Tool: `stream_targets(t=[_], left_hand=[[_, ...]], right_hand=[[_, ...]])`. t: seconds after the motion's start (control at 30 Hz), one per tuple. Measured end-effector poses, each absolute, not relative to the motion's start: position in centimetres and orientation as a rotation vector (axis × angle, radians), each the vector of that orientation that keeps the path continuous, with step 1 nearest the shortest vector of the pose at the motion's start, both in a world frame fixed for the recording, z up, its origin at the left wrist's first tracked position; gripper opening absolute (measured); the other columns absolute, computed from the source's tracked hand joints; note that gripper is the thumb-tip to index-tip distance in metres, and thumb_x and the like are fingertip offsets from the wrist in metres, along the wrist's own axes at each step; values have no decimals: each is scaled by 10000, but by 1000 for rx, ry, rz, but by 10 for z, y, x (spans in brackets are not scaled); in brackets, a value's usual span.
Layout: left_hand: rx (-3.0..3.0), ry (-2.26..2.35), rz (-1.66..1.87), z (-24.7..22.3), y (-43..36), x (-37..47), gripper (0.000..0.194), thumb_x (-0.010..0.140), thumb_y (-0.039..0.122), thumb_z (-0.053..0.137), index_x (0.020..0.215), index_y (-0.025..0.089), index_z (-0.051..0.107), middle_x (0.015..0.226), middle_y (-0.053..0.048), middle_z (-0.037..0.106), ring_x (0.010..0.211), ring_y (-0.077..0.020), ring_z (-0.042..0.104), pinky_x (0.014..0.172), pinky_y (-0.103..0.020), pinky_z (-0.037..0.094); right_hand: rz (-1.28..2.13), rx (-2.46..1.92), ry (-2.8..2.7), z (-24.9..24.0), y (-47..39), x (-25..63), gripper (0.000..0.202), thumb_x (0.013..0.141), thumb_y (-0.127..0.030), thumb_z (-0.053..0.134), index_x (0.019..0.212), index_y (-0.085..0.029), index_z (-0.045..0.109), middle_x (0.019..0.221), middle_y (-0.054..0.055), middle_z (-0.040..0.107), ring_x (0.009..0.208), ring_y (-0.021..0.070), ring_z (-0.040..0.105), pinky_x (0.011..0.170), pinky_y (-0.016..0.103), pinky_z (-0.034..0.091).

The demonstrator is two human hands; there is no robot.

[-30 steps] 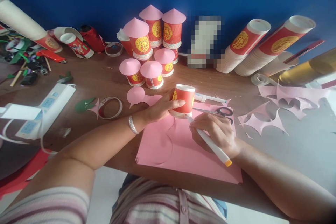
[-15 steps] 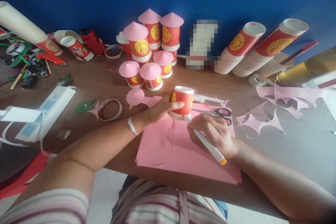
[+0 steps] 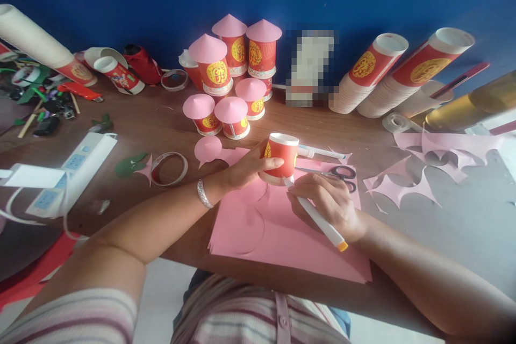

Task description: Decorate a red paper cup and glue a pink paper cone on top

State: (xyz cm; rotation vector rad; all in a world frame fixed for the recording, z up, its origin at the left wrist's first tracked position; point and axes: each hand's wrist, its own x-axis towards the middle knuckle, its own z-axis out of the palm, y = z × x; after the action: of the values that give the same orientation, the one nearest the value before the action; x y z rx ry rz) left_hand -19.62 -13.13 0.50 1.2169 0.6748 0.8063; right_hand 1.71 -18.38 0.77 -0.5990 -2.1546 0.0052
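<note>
A person's left hand (image 3: 248, 168) grips a red paper cup (image 3: 282, 155) above pink paper (image 3: 290, 231) on a brown bench (image 3: 161, 118), while the right hand's fingers (image 3: 310, 185) pinch a white marker (image 3: 322, 223), its tip at the cup's lower edge.

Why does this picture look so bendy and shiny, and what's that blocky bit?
Head view: the tall red-and-white paper cup stack at right leans outward, perhaps partly from lens stretching; same view, pale glare washes over the brown wooden table's right side; also head view, a blocky grey patch hides whatever is there; the white pen with the orange end looks fairly clear.
</note>
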Motion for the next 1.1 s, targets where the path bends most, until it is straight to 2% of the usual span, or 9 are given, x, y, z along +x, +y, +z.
stream_targets(t=[0.13,0.4,0.6,0.77,0.9,1.1], left_hand=[[1204,672,774,5,-132,-198,324,888,459,769,890,177,608,881,-37,594,898,-194,565,841,-335,498],[1220,648,780,3,-131,-197,334,882,481,756,927,162,669,919,-65,625,914,-201,572,823,-325,517],[1251,644,781,3,-131,-198,322,912,473,724,942,154,688,948,-75,642,909,-200,580,826,-325,511],[1260,653,798,3,-130,-199,325,907,449,738,1043,156,698,1003,-88,665,944,-211,603,843,-331,525],[1226,638,791,1,-130,-199,357,909,478,738,1054,155,693,1022,-91,658,978,-222,603,849,-333,522],[1178,621,787,-2,-132,-198,352,926,505,742,983,163,678,974,-70,640,926,-204,587,847,-332,503]], right_hand=[[-31,-611,-2150,9,-185,17,245,905,27,655,998,-190,592,779,-10,664,632,131,643,569,256,519],[-18,-630,-2193,14,-187,17,283,880,50,646,968,-211,580,754,-23,646,609,125,621,554,252,504],[-16,-567,-2132,12,-189,16,310,875,52,640,1039,-206,589,748,-23,642,615,130,596,548,262,513],[4,-540,-2151,12,-189,16,319,858,40,652,1060,-201,602,748,-26,637,595,131,589,537,264,503],[-10,-557,-2148,11,-188,16,333,862,24,645,1074,-231,617,748,-41,649,588,129,592,546,261,507],[-17,-571,-2160,13,-187,17,325,882,20,645,1078,-235,603,760,-38,653,609,119,588,572,251,511]])
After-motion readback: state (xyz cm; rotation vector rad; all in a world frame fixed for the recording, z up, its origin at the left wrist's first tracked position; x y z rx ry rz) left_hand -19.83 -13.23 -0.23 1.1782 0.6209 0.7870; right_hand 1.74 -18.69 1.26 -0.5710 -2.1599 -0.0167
